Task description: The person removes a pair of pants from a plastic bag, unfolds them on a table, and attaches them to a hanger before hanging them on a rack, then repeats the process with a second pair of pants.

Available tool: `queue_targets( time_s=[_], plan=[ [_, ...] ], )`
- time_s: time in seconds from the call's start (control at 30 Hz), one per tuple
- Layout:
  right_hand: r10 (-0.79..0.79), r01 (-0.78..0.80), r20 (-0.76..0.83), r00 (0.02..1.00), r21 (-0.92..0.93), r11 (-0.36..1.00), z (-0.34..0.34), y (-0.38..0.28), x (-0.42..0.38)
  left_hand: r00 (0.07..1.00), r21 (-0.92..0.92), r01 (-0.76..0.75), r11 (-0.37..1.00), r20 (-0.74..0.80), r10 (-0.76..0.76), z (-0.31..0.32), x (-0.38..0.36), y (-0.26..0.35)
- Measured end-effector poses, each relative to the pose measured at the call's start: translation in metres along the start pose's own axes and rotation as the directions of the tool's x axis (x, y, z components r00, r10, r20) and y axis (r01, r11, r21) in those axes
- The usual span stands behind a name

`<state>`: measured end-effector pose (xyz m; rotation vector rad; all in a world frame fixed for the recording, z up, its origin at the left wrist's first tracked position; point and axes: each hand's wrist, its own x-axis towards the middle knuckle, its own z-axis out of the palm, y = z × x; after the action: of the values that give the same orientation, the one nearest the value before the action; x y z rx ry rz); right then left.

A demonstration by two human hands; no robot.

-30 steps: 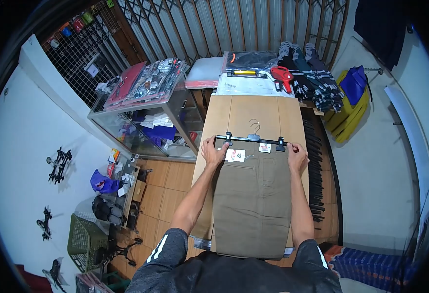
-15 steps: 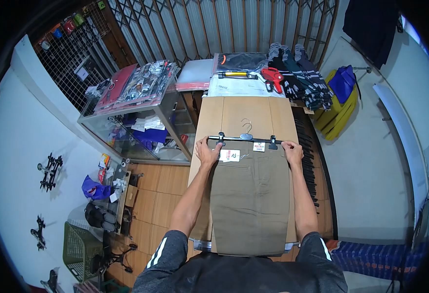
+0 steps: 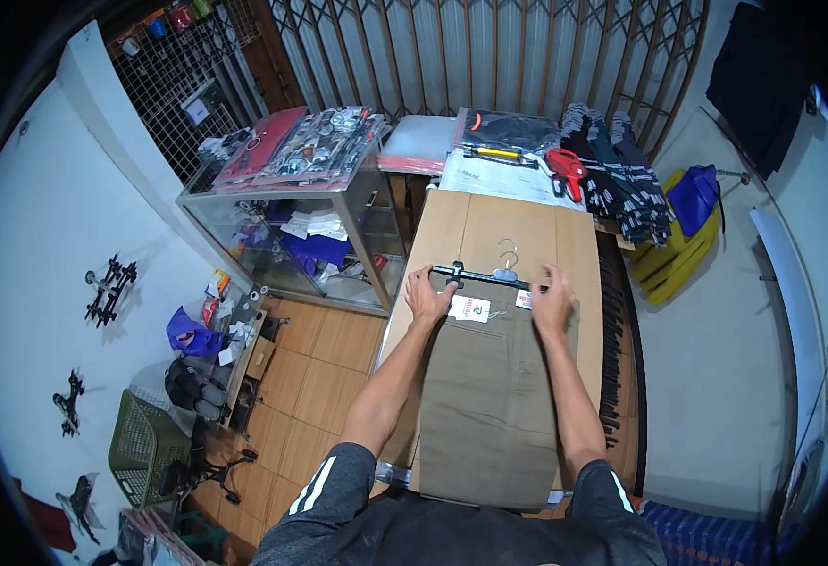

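The right hand [image 3: 552, 300] has moved inward along the black clip hanger [image 3: 489, 276]. 1 second ago it gripped the hanger's right end beyond the clip; now it lies over the right clip and the waistband of the olive trousers [image 3: 494, 396], just beside the small white tag [image 3: 523, 299], partly covering it. The left hand [image 3: 428, 296] has shifted slightly, its fingers closer to the left clip. The 2 hands are nearer together than before.
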<state>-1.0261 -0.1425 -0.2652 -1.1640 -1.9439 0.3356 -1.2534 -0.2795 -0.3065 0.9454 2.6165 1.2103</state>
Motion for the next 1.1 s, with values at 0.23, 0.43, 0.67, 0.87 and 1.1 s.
queue_targets(
  time_s=[0.23,0.43,0.67,0.87,1.1],
  plan=[
    [-0.3,0.186,0.311,0.902,0.346,0.919,0.105,-0.071,0.006,1.0,-0.018,0.01,1.0,0.011,-0.01,0.005,0.005,-0.007],
    [-0.219,0.11,0.611,0.761,0.212,0.971,0.134,-0.065,0.025,1.0,-0.208,0.005,0.978,0.031,0.002,0.01,0.017,-0.033],
    [-0.102,-0.133,0.718,0.689,0.263,0.956,0.134,-0.072,0.045,0.983,-0.217,0.102,0.971,0.17,-0.066,-0.002,0.021,-0.019],
    [-0.159,-0.062,0.528,0.834,0.376,0.925,0.16,-0.056,0.055,0.981,-0.331,0.125,0.935,0.182,-0.067,0.011,0.03,-0.028],
    [0.008,-0.19,0.466,0.884,0.345,0.919,0.165,-0.063,0.053,0.973,-0.557,0.132,0.82,0.23,0.0,0.007,0.029,-0.028]
  ],
)
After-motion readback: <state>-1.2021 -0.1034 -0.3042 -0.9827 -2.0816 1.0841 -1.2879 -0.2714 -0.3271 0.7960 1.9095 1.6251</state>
